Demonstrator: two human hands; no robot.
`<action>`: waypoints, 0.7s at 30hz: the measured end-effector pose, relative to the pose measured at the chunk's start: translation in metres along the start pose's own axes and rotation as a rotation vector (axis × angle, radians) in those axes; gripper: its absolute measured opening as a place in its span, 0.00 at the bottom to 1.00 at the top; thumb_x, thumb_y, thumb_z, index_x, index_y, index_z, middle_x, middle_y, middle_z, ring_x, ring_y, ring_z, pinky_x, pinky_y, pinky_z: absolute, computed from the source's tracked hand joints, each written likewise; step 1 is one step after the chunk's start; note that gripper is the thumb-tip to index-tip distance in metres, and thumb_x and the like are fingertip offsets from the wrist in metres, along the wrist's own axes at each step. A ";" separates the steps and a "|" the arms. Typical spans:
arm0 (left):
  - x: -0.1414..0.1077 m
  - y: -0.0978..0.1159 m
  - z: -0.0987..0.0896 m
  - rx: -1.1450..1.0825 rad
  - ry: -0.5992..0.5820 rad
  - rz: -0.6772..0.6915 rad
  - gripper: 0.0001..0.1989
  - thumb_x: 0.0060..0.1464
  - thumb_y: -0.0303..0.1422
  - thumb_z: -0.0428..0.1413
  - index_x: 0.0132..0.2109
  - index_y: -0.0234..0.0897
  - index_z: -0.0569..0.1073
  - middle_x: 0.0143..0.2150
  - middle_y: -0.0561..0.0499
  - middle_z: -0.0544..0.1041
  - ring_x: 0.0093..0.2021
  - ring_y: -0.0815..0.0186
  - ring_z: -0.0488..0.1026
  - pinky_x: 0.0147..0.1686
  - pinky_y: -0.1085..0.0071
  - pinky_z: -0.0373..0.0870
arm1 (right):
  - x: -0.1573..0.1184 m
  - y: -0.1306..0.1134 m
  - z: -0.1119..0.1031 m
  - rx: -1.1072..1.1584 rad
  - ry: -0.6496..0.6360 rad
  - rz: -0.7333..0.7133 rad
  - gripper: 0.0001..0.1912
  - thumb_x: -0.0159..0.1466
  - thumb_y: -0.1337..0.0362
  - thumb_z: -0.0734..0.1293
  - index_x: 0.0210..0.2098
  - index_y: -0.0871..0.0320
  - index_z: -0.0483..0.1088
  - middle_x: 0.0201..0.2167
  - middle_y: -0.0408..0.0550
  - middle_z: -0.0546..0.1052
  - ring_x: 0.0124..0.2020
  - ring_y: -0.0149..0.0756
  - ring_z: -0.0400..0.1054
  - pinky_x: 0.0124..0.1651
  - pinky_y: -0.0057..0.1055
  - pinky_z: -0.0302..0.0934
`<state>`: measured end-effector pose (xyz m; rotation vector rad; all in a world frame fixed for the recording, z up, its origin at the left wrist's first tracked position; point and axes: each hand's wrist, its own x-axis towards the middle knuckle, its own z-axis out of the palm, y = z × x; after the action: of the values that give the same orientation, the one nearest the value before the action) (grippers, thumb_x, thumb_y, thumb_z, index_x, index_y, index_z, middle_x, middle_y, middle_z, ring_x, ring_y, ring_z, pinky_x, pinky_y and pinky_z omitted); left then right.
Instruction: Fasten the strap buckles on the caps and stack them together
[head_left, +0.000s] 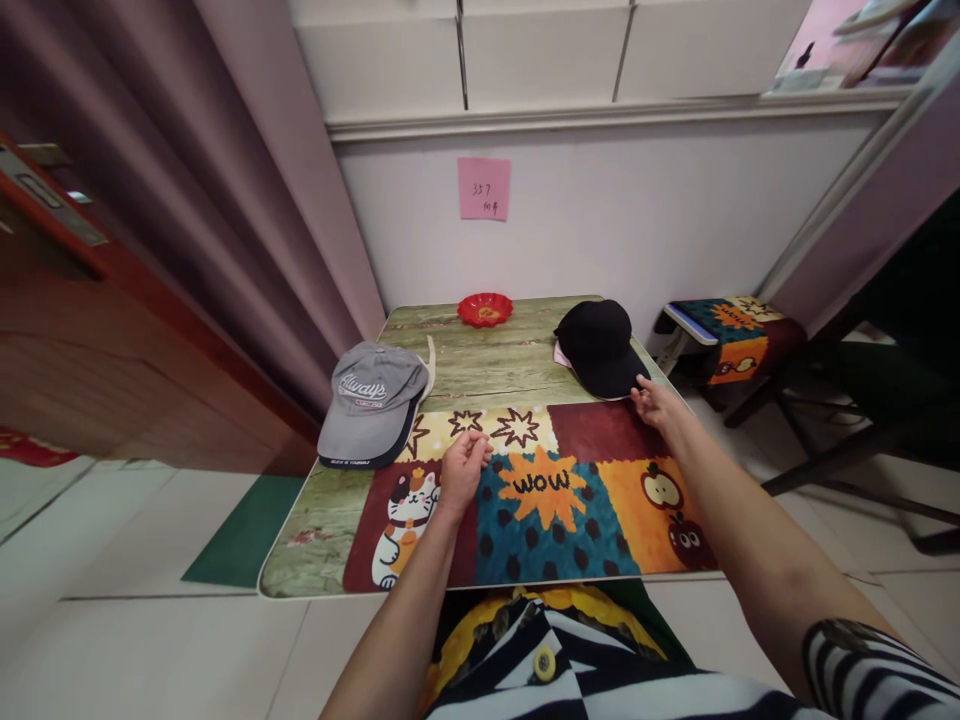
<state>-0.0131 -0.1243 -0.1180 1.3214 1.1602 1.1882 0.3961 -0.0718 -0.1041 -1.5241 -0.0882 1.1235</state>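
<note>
A black baseball cap [598, 345] rests at the table's right side, its brim pointing toward me. My right hand [655, 401] has its fingers at the edge of that brim, thumb and fingertips pinching it. Over the patterned mat, my left hand [466, 462] is loosely curled, with nothing visible in it. To its left a grey baseball cap [373, 395] with white "Always" lettering and a dark-edged brim lies on the table's left edge. The colourful mat [538, 540], printed with a cat, "WOW" and apples, covers the table's near part.
At the back of the wood-patterned table [495, 370] stands a red scalloped dish [485, 310]. A pink note [484, 188] sticks to the wall behind. A dark chair [847, 430] and a small mat-covered stand [731, 335] are on the right; a purple curtain [277, 180] hangs left.
</note>
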 end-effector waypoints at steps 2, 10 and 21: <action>0.000 0.000 0.000 0.008 -0.002 0.012 0.15 0.57 0.45 0.58 0.39 0.36 0.74 0.31 0.50 0.78 0.28 0.68 0.73 0.30 0.73 0.70 | -0.001 0.001 0.007 0.066 0.021 0.001 0.03 0.69 0.67 0.67 0.43 0.55 0.70 0.27 0.40 0.73 0.23 0.23 0.70 0.21 0.14 0.63; -0.001 -0.002 -0.002 0.020 -0.018 0.025 0.13 0.58 0.43 0.57 0.40 0.37 0.74 0.31 0.51 0.78 0.29 0.68 0.74 0.30 0.73 0.70 | -0.013 0.031 0.024 0.248 0.093 -0.090 0.21 0.70 0.56 0.68 0.58 0.58 0.68 0.56 0.54 0.73 0.52 0.43 0.72 0.52 0.47 0.71; -0.002 -0.002 0.001 0.018 -0.015 0.002 0.13 0.57 0.43 0.57 0.39 0.36 0.73 0.31 0.50 0.78 0.28 0.68 0.73 0.30 0.73 0.69 | -0.050 0.069 0.017 0.320 0.176 -0.298 0.06 0.66 0.68 0.68 0.37 0.56 0.65 0.30 0.39 0.74 0.26 0.24 0.72 0.29 0.20 0.71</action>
<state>-0.0124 -0.1261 -0.1200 1.3433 1.1610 1.1697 0.3228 -0.1122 -0.1274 -1.2666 -0.0133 0.7246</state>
